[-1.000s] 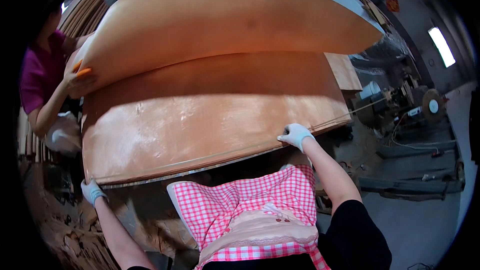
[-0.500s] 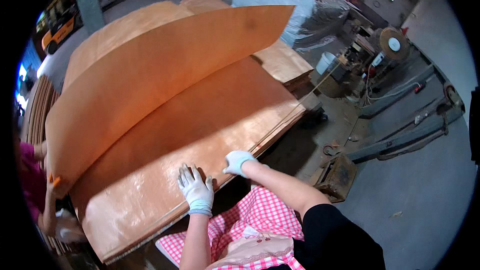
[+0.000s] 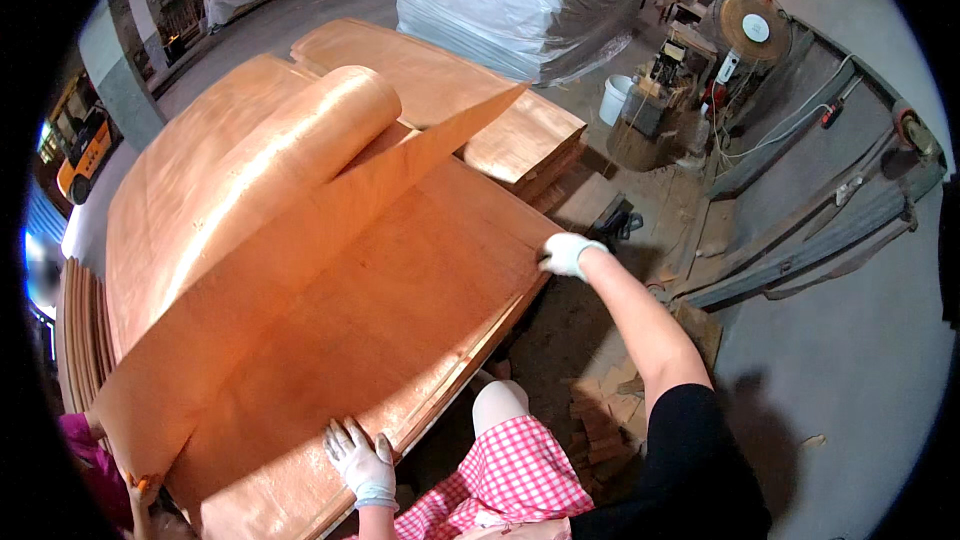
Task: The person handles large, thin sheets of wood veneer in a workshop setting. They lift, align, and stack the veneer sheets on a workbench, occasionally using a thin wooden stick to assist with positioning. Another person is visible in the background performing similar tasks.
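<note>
A stack of thin orange-brown wood veneer sheets [image 3: 400, 270] lies in front of me. My left hand [image 3: 360, 460], in a white glove, rests flat on the top sheet near the front edge, fingers spread. At the stack's right corner my right hand [image 3: 570, 255], also gloved, has its fingers curled over the sheet edge. Across the stack a loose veneer sheet [image 3: 290, 240] stands raised and bent. Its left end is by a co-worker's hand [image 3: 145, 490] at the lower left. Behind it, veneer curls into a roll [image 3: 300, 140].
More veneer stacks [image 3: 480, 110] lie behind. Beyond stands a plastic-wrapped pile [image 3: 510, 15]. On the right are a white bucket [image 3: 615, 100], a round fan [image 3: 755, 28] and a metal frame [image 3: 800, 230]. A yellow forklift [image 3: 85, 155] is at the far left.
My right hand has slid along the edge to the right corner. My left hand stays flat on the sheet. The raised sheet has dropped lower and folded, with a roll now showing behind.
</note>
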Available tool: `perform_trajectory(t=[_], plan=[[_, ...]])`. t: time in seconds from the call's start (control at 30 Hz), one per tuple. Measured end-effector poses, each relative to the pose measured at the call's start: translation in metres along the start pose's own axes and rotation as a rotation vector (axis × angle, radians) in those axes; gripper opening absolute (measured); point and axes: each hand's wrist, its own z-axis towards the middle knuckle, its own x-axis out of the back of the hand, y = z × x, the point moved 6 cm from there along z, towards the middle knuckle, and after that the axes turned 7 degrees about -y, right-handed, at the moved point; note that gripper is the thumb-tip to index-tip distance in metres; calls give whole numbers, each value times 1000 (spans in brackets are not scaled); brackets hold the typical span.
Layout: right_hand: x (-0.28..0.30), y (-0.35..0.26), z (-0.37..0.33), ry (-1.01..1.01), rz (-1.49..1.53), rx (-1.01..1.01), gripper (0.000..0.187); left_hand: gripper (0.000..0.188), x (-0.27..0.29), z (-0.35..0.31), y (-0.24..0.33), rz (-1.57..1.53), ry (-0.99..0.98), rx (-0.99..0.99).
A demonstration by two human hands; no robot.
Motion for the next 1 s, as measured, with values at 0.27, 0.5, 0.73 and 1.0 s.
perform_trajectory(t=[0.27,0.5,0.73,1.0], plan=[[13,56,41,22,-25,-141,34,71,-10,0,-3,74,-41,5],[15,51,35,39,-31,-134,34,71,-14,1,-6,137,-37,5],[16,51,27,77,-44,-152,34,72,-10,2,1,131,-5,-32],[-32,96,91,48,-302,-119,29,74,-8,3,7,162,-104,44]])
